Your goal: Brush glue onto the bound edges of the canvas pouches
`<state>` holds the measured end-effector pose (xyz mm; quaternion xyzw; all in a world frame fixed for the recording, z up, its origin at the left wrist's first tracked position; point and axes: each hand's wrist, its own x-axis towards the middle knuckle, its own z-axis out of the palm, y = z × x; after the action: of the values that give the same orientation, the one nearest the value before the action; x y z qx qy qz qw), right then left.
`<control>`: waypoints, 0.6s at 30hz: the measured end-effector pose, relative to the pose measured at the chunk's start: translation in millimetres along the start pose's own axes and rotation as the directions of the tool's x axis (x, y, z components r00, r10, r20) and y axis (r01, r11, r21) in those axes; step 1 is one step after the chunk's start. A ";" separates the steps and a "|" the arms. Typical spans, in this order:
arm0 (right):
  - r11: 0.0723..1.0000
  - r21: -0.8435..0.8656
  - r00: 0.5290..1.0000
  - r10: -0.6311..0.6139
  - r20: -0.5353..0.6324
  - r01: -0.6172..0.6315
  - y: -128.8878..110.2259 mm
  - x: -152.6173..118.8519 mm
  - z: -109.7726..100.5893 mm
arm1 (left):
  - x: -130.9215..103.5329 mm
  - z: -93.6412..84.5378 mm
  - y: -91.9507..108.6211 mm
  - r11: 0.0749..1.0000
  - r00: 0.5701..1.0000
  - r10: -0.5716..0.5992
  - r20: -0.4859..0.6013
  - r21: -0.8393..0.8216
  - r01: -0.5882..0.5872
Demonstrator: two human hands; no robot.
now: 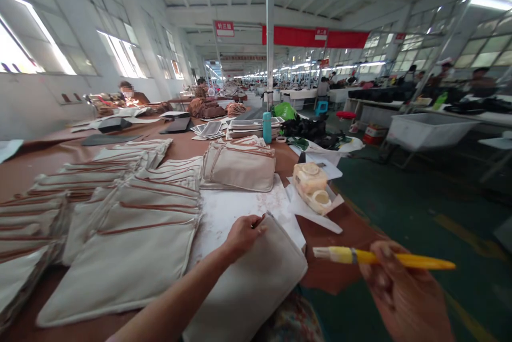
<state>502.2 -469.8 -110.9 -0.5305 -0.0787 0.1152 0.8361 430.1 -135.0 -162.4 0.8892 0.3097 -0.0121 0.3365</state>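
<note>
In the head view, a white board [220,224] lies on the brown table [332,272]. At the near end of the board, the left hand [243,235] pinches the top edge of a grey panel [264,272], fingers curled closed over it; a small dark bit shows at the fingertips, too little of it to name. The panel slants down toward the person's lap and covers the near part of the board.

To the right of the board, well apart from it, the right hand [404,288] is closed round the yellow handle of a brush [372,257], thumb and fingers gripping it. The brush is held roughly level, its pale bristles pointing left toward the board and apart from the panel.

On the far end of the board sits a pile [240,166] of similar grey pieces. Left of the board, overlapping rows [148,240] of grey pieces with brown edges spread over the table. Just right of the board, a glue-coloured tub [312,184] with a round opening stands on white sheets [296,206]. Beyond the board are an upright teal bottle [267,127], a green bag [285,111] and black scraps [312,131]. Far beyond the board, to the left, a person [136,96] is at the table's far side.
</note>
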 end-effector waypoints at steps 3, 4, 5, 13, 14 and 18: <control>0.998 0.054 0.999 -0.029 0.034 0.027 -5.2 8.2 33.9 | -32.2 0.0 17.4 0.979 0.988 0.153 0.016 -0.141 -0.149; 0.997 0.064 0.997 -0.050 0.057 0.047 -7.3 10.9 41.6 | -43.6 -0.5 24.3 0.957 0.977 0.212 0.030 -0.212 -0.201; 0.995 0.072 0.994 -0.075 0.085 0.069 -9.1 13.3 47.1 | -54.6 -1.3 31.4 0.923 0.962 0.269 0.045 -0.297 -0.244; 0.925 -0.222 0.907 -0.215 0.362 0.308 -16.6 25.1 61.2 | -106.2 -14.9 65.9 0.668 0.849 0.487 0.205 -0.714 -0.210; 0.892 -0.280 0.898 -0.240 0.369 0.354 -19.5 25.7 62.8 | -108.7 -15.8 67.1 0.657 0.836 0.498 0.230 -0.729 -0.190; 0.790 -0.413 0.889 -0.364 0.279 0.453 -33.1 23.2 62.3 | -115.2 -17.4 71.3 0.655 0.799 0.512 0.316 -0.745 -0.124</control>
<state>512.3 -422.8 -54.3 -0.6728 -0.2944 -0.0427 0.6774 373.7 -228.5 -80.3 0.7030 0.0251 -0.0644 0.7079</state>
